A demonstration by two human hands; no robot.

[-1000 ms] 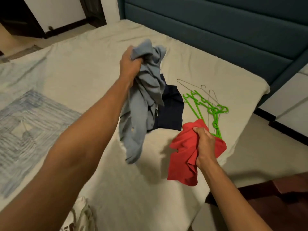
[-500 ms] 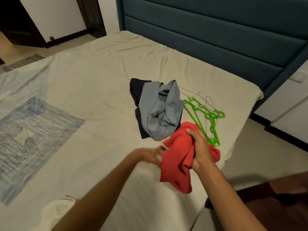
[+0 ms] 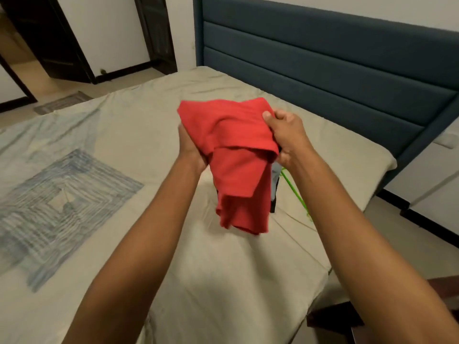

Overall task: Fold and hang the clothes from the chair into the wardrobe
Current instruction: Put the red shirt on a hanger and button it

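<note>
A bunched red garment (image 3: 233, 155) hangs in the air above the bed, held by both hands. My left hand (image 3: 191, 147) grips its left side from underneath, mostly hidden by the cloth. My right hand (image 3: 285, 135) pinches its upper right edge with thumb on top. Behind the red cloth, slivers of the grey and dark garments (image 3: 274, 189) lying on the bed show. A piece of a green hanger (image 3: 295, 192) pokes out below my right forearm; the other hangers are hidden.
The bed (image 3: 223, 281) has a beige sheet with a blue square pattern (image 3: 57, 207) at left. A dark teal headboard (image 3: 323, 70) runs along the back right. Dark door frames (image 3: 62, 45) stand at the far left. Dark wooden furniture (image 3: 347, 319) sits at the lower right.
My left hand dropped the grey garment onto the dark one, then came over and took hold of the red garment. Both hands raised the red cloth above the bed.
</note>
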